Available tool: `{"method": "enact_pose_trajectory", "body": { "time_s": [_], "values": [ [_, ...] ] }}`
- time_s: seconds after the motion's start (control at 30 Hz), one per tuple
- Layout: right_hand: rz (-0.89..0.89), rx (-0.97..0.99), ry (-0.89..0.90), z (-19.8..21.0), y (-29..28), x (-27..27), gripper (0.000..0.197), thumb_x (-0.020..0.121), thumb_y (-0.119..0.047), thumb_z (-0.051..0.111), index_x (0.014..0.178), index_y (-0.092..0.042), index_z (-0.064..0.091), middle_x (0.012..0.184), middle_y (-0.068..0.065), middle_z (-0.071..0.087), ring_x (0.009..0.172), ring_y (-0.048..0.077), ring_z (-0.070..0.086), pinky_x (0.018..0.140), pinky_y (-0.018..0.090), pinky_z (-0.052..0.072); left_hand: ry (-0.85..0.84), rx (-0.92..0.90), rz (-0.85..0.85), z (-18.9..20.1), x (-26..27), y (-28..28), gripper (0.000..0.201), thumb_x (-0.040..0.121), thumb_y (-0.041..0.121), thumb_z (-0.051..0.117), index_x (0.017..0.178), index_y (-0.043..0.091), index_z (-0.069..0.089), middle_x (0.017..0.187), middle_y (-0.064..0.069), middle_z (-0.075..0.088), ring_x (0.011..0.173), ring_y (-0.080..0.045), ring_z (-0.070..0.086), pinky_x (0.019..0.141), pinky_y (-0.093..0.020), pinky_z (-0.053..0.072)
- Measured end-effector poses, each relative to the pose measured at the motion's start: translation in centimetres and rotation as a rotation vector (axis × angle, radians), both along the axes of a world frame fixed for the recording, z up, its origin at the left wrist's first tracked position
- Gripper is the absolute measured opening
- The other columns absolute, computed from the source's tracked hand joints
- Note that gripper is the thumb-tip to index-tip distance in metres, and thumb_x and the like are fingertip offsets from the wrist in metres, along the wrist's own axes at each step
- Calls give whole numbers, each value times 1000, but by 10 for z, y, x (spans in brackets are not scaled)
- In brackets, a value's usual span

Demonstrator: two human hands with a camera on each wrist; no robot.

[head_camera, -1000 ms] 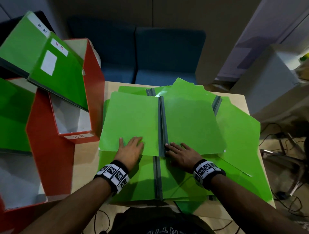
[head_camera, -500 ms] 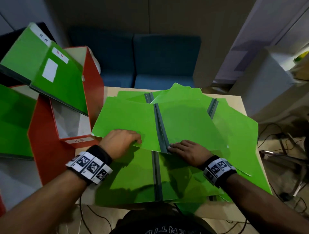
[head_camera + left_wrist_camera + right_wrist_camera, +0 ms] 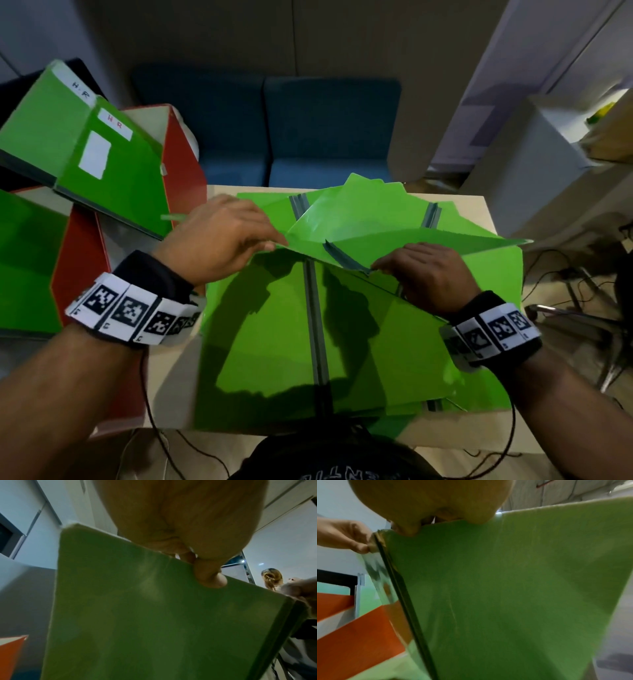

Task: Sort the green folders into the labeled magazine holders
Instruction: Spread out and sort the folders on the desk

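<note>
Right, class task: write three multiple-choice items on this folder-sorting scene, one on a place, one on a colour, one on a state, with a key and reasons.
1. Where do the magazine holders stand relative to the pile of folders on the table?
A. on the person's left
B. on the person's right
C. on the blue seats

2. What colour are the holders' outer walls?
A. blue
B. orange-red
C. yellow

3. What state is the lifted folder in?
A. flat on the pile
B. inside a holder
C. raised, held by both hands

Key:
1 A, the holders sit at the left of the head view.
2 B, the walls show orange-red.
3 C, the left hand and right hand each pinch its near edge above the pile.
</note>
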State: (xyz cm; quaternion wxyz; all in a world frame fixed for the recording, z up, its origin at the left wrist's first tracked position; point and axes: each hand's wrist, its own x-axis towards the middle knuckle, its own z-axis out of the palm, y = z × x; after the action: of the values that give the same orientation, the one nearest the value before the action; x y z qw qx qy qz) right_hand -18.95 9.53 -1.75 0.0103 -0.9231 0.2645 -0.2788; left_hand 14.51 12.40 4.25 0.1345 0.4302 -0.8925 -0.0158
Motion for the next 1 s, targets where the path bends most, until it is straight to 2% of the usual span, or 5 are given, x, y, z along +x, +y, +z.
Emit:
{"method": "enact_pose_trajectory", "body": {
  "time_s": [0.13, 0.33, 0.53, 0.77, 1.0],
  "values": [
    [-25, -184, 3, 24, -8, -4, 18, 96, -23, 55, 96, -23, 73, 84, -7, 71, 78, 17, 63, 96, 40, 43, 26, -183, 28, 14, -5, -12, 29, 90, 28, 46, 101, 28, 72, 94, 10, 70, 97, -19, 54, 83, -37, 37],
    [-364, -324, -258, 47, -10, -1, 13, 87, -39, 70, 86, -27, 75, 105, 0, 68, 101, 24, 52, 91, 38, 35, 172, -244, 38, 16, -23, -31, 22, 91, 20, 50, 97, 21, 71, 90, 6, 69, 105, -25, 54, 91, -38, 34],
    [-512, 237, -551, 37, 4, 14, 28, 85, -46, 62, 108, -29, 65, 135, 9, 45, 129, 19, 40, 105, 40, 37, 191, -196, 41, 5, -46, -48, 23, 91, 25, 49, 100, 23, 71, 93, 6, 68, 102, -23, 56, 90, -36, 37],
    [-430, 529, -483, 42, 25, 37, 51, 78, -72, 51, 114, -36, 46, 150, 0, 33, 130, 13, 44, 91, 50, 52, 260, -160, 57, -3, -64, -57, 20, 91, 16, 60, 108, 21, 69, 100, 5, 68, 100, -18, 55, 90, -34, 42],
    [-446, 492, -473, 51, 21, 59, 34, 86, -38, 67, 110, -18, 53, 136, 6, 50, 136, 12, 38, 104, 41, 44, 462, 26, 211, -35, -91, -54, 85, 81, -6, 70, 150, 17, 26, 157, -1, 26, 148, -20, 15, 117, -53, 22]
  ]
}}
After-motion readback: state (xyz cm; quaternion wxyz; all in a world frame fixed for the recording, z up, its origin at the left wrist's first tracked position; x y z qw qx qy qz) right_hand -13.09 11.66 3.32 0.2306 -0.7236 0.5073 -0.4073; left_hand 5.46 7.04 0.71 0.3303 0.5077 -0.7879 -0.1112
